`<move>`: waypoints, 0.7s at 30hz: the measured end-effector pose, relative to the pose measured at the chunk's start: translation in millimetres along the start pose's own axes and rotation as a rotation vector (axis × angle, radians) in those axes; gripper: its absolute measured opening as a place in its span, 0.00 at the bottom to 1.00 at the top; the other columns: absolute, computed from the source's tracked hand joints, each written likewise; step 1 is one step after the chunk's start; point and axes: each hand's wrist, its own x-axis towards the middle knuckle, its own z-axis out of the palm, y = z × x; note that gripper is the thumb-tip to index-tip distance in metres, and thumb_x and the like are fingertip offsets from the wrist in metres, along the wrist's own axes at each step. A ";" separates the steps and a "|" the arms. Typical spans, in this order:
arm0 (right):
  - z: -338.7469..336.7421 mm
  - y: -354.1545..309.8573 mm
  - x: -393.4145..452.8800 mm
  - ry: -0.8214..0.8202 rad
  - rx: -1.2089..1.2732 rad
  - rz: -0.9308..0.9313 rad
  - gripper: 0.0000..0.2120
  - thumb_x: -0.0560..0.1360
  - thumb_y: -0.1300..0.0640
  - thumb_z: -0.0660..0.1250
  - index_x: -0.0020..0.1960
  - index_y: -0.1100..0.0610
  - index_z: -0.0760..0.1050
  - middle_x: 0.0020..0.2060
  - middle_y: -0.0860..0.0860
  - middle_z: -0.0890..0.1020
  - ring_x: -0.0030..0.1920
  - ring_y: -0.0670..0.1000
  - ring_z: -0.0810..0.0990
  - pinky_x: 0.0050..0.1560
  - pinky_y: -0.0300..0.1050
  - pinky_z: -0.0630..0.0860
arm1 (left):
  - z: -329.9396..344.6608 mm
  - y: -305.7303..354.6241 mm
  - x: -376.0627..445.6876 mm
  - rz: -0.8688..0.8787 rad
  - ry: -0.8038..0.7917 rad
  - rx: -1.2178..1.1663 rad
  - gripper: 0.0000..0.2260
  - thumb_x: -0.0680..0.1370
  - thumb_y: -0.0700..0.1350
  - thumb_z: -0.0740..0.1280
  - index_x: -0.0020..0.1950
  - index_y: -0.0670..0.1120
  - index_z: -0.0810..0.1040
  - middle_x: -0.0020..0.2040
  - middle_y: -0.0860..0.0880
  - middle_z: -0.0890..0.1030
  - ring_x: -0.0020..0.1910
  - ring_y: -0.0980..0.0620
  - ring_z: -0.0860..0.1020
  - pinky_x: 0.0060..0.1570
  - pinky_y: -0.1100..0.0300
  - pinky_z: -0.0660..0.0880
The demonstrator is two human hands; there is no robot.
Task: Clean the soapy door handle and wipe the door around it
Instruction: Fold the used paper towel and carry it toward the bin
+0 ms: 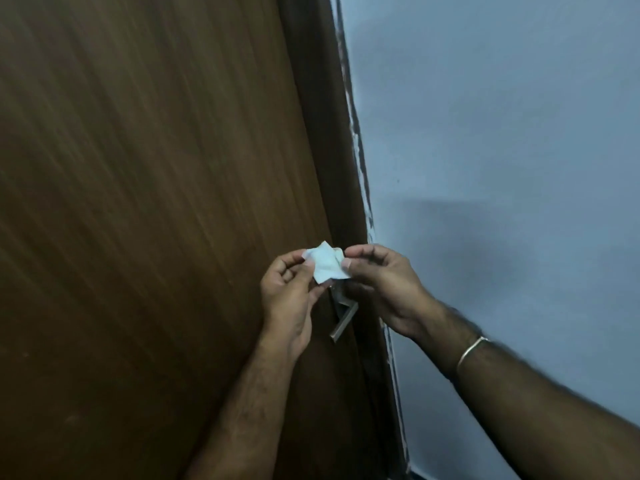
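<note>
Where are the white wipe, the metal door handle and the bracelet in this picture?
white wipe (325, 262): head view, middle of the crumpled sheet pinched between both hands.
metal door handle (343, 321): head view, on the lever bar below the hands.
bracelet (470, 349): head view, on the thin band around the right wrist.

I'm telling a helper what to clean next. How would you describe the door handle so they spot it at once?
Find the brown wooden door where it meets the bluish wall. Near that edge, below the hands holding a white tissue, sits the door handle: a short metal lever, the only shiny thing on the wood.
</note>
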 end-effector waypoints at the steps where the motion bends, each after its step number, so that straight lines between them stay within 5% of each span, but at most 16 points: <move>1: -5.1 0.3 -3.6 -0.005 0.124 0.043 0.05 0.76 0.65 0.70 0.51 0.59 0.80 0.48 0.58 0.86 0.49 0.56 0.85 0.58 0.56 0.80 | 3.3 -3.9 -2.0 -0.004 -0.031 -0.007 0.09 0.82 0.33 0.65 0.50 0.46 0.80 0.48 0.46 0.87 0.45 0.51 0.87 0.38 0.60 0.83; 5: -29.4 1.3 -24.0 -0.014 0.294 0.114 0.11 0.78 0.64 0.67 0.60 0.62 0.77 0.46 0.57 0.86 0.44 0.53 0.86 0.49 0.50 0.84 | 25.0 -26.8 -11.6 -0.035 -0.161 0.014 0.10 0.83 0.32 0.62 0.50 0.45 0.79 0.46 0.48 0.86 0.43 0.53 0.86 0.38 0.60 0.84; 11: -76.3 -3.5 -55.0 0.418 -0.056 -0.191 0.10 0.72 0.71 0.72 0.48 0.59 0.77 0.39 0.57 0.81 0.37 0.53 0.80 0.35 0.41 0.77 | 68.7 -72.0 -32.6 -0.128 -0.401 0.048 0.10 0.80 0.33 0.69 0.59 0.44 0.79 0.46 0.48 0.88 0.44 0.54 0.86 0.44 0.62 0.84; 16: -137.8 0.7 -91.9 0.406 0.146 -0.171 0.04 0.77 0.62 0.70 0.52 0.58 0.79 0.43 0.54 0.85 0.43 0.51 0.84 0.44 0.43 0.80 | 106.5 -127.5 -57.6 -0.241 -0.499 0.153 0.07 0.80 0.33 0.69 0.51 0.43 0.82 0.45 0.44 0.86 0.41 0.50 0.85 0.41 0.60 0.83; 21: -211.0 30.6 -146.1 0.654 0.092 -0.123 0.11 0.75 0.66 0.71 0.57 0.58 0.78 0.47 0.55 0.83 0.43 0.51 0.84 0.42 0.43 0.79 | 149.5 -197.6 -100.1 -0.276 -0.577 0.335 0.07 0.79 0.33 0.70 0.47 0.45 0.81 0.41 0.46 0.85 0.36 0.52 0.82 0.39 0.59 0.81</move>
